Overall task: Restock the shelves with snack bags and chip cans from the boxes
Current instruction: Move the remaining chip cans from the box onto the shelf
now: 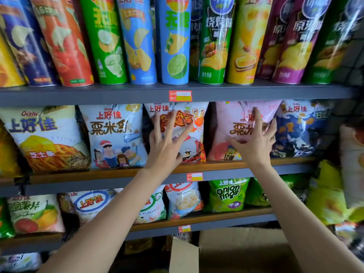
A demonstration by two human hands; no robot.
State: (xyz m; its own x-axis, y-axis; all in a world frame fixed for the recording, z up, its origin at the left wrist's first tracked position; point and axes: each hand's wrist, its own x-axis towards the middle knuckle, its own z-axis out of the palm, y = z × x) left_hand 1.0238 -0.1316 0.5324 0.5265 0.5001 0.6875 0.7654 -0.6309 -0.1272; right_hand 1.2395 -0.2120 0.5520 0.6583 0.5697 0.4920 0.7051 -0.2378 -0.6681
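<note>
pressing with flat, spread fingers, the left hand is touching the white-and-red crab snack bag and the right hand the shiny pink snack bag.

a red-bordered price tag sits on the grey front edge of the upper shelf, with a yellow band along its lower half. a second price tag is stuck to the middle shelf's edge, and a third price tag to the one below. at the far right stands a dark wire grid.
</note>
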